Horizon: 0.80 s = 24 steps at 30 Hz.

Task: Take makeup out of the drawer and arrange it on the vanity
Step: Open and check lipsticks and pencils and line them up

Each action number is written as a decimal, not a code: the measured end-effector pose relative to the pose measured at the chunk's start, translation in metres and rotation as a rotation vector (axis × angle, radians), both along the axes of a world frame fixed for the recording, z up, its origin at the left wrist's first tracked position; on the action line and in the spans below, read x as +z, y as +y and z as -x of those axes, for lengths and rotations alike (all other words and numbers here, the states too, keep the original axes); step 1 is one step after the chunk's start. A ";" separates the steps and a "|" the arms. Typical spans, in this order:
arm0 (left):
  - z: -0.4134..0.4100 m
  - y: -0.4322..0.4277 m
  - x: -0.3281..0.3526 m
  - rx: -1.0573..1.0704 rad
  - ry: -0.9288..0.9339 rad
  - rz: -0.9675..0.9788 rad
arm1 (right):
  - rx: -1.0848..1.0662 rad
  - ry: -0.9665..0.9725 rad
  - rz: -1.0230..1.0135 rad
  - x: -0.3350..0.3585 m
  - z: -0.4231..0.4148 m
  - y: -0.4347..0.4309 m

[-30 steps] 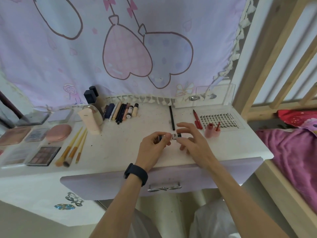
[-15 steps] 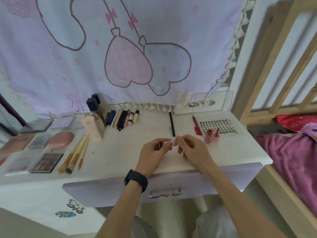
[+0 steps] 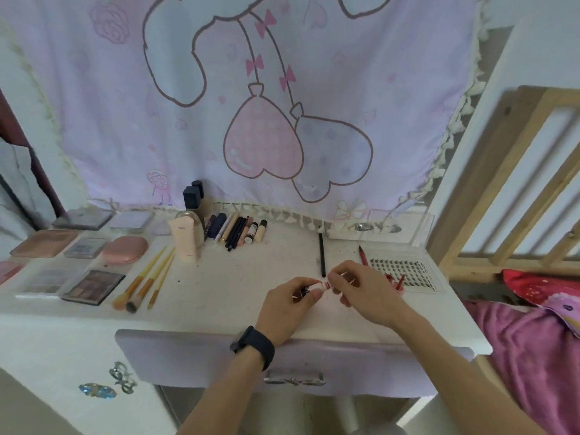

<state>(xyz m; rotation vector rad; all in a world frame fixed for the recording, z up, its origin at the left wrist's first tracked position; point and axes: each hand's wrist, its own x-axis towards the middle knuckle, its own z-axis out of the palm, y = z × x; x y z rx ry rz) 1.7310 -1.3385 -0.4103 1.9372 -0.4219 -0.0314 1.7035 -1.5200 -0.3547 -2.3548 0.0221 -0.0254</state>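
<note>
Both hands meet low over the front half of the vanity (image 3: 219,293): the left hand (image 3: 292,304), fingers curled, pinches one end of a small tube (image 3: 320,285), and the right hand (image 3: 367,293) pinches the other end. The tube is too blurred to identify. From the hands, one black pencil (image 3: 322,255) lies at 12 o'clock, one red pencil (image 3: 363,255) at 1, a lash tray (image 3: 405,271) at 2, three orange-handled brushes (image 3: 151,279) at 9 and two dark-capped bottles (image 3: 193,196) at 11. The lilac drawer front (image 3: 188,356) sits at 6. A pink cartoon cloth (image 3: 282,120) hangs behind — at 3 o'clock stand a wooden bed rail (image 3: 480,183) and a pink blanket (image 3: 533,356).
</note>
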 end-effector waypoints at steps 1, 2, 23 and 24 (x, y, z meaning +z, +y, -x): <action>0.000 -0.001 -0.001 0.007 -0.020 -0.037 | 0.019 -0.005 0.036 0.003 -0.001 -0.001; -0.001 -0.001 -0.002 0.016 -0.042 -0.078 | 0.041 -0.006 0.064 0.005 -0.001 -0.002; -0.001 -0.001 -0.013 0.041 -0.184 -0.257 | 0.141 -0.021 0.334 0.039 -0.008 -0.007; -0.001 0.000 -0.013 0.047 -0.183 -0.245 | 0.137 -0.027 0.330 0.040 -0.008 -0.008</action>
